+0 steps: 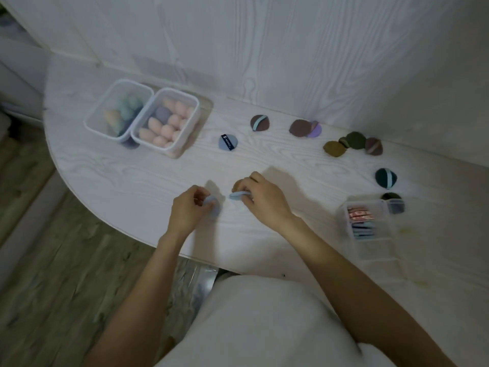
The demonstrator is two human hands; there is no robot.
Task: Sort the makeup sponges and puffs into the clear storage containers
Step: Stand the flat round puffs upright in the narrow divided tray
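While both hands grip blue puffs (213, 206), loose puffs (260, 123) scattered behind, sponge tubs (169, 120) far left.

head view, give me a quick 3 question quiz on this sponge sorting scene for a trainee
1. True or false: the left hand holds a light blue puff.
2. Which clear tub holds mostly pink sponges: A, the left tub, or B, the right tub beside it?
3. What stands in the divided clear organiser near the right hand?

Key
1. True; its fingers curl round the puff, while the right hand grips another blue puff.
2. B; the left tub holds green and teal ones.
3. Flat puffs on edge at its far end; the nearer sections look empty.
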